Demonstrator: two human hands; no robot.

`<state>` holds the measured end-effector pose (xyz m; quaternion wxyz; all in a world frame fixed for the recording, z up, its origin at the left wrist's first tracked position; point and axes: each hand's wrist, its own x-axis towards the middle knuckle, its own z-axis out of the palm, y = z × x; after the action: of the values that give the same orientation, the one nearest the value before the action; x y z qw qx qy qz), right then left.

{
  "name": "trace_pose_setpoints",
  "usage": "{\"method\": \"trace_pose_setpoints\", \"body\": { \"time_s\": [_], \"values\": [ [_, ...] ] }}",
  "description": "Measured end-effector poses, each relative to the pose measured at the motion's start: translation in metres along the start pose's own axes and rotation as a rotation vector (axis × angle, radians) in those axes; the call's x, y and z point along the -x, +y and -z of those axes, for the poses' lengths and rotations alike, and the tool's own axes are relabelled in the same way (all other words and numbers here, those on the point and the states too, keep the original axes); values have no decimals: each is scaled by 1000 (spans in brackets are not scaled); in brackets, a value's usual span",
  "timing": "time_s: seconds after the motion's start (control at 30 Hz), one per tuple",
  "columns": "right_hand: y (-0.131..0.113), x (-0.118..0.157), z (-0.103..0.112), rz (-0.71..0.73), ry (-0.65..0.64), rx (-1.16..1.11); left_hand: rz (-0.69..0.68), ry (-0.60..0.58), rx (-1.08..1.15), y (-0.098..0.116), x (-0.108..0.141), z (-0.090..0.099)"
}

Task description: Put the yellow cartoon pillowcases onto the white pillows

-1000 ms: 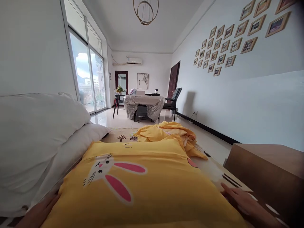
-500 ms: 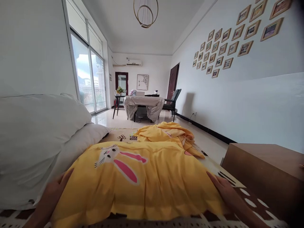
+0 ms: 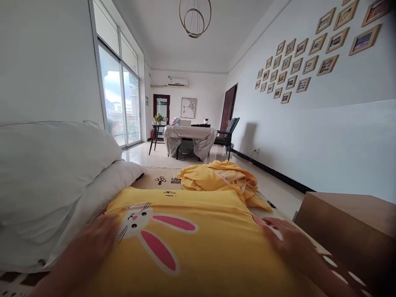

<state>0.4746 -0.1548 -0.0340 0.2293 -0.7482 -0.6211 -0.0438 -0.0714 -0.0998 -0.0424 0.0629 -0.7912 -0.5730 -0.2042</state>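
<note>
A yellow pillowcase (image 3: pixel 216 243) with a white rabbit face and pink ears lies spread across the bed in front of me. My left hand (image 3: pixel 100 237) is at its left edge by the rabbit's face, blurred by motion, so its grip is unclear. At the opposite edge is my right hand (image 3: pixel 283 237), thumb and fingers apart, fingertips near or touching the cloth. Whether a pillow is inside the pillowcase I cannot tell. Just beyond it lies a crumpled yellow cloth (image 3: pixel 216 175).
White pillows (image 3: pixel 52 165) are piled on the left. A brown box-like piece of furniture (image 3: pixel 349 222) stands at the right of the patterned bed (image 3: pixel 151 175). Farther off are a covered table (image 3: pixel 190 132) and a black chair (image 3: pixel 229 132).
The pillowcase's near part has lifted or shifted toward me, and it looks smoother, with lettering now showing at its far end. Both hands have moved up along its sides.
</note>
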Motion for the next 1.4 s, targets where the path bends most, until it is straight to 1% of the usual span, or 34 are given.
{"method": "trace_pose_setpoints", "body": {
  "time_s": [0.07, 0.13, 0.17, 0.2, 0.23, 0.27, 0.33, 0.43, 0.5, 0.57, 0.73, 0.87, 0.93, 0.97, 1.0, 1.03, 1.07, 1.1, 1.13, 1.2, 1.27, 1.3, 1.33, 1.37, 1.4],
  "values": [
    [-62, -5, 1, 243, -164, -52, -145, -107, 22, 58, -25, 6],
    [-117, -7, -5, 461, -350, -112, -298, -261, 67, 106, -47, 4],
    [-138, -7, -10, 549, -426, -143, -337, -298, 90, 122, -57, 1],
    [-155, -8, -16, 614, -472, -166, -364, -338, 112, 134, -65, -2],
    [-167, -9, -21, 653, -497, -184, -373, -368, 129, 140, -72, -5],
    [-173, -12, -27, 675, -512, -197, -374, -396, 144, 142, -78, -8],
    [-172, -18, -36, 676, -516, -209, -356, -439, 165, 133, -86, -13],
    [-149, -32, -43, 617, -520, -199, -284, -452, 168, 103, -89, -18],
    [-127, -40, -44, 550, -515, -180, -219, -415, 157, 79, -87, -22],
    [-103, -46, -44, 470, -500, -165, -174, -354, 145, 54, -83, -26],
    [-43, -52, -49, 282, -449, -145, -48, -222, 110, -12, -69, -44],
    [3, -54, -58, 175, -382, -187, 102, -183, 183, -61, -59, -54],
    [16, -58, -58, 102, -360, -165, 190, -193, 172, -72, -58, -52],
    [16, -59, -56, 63, -349, -133, 212, -201, 146, -71, -59, -49],
    [11, -61, -53, 39, -330, -99, 201, -201, 115, -65, -61, -44],
    [1, -62, -50, 39, -306, -72, 156, -205, 88, -53, -64, -39],
    [-14, -63, -47, 66, -283, -60, 79, -212, 68, -35, -69, -33],
    [-34, -64, -45, 123, -262, -62, -34, -225, 69, -14, -75, -27],
    [-58, -64, -43, 196, -261, -76, -136, -291, 81, 11, -83, -21],
    [-112, -66, -46, 380, -294, -78, -277, -423, 125, 61, -103, -15],
    [-162, -71, -55, 540, -321, -110, -329, -461, 158, 101, -127, -17],
    [-182, -76, -62, 574, -338, -117, -338, -471, 163, 114, -140, -21],
    [-197, -82, -68, 592, -345, -124, -341, -482, 168, 121, -152, -26],
    [-207, -89, -75, 603, -351, -131, -339, -494, 171, 123, -163, -32],
    [-213, -97, -81, 605, -357, -136, -333, -502, 177, 121, -173, -38]
  ]
}}
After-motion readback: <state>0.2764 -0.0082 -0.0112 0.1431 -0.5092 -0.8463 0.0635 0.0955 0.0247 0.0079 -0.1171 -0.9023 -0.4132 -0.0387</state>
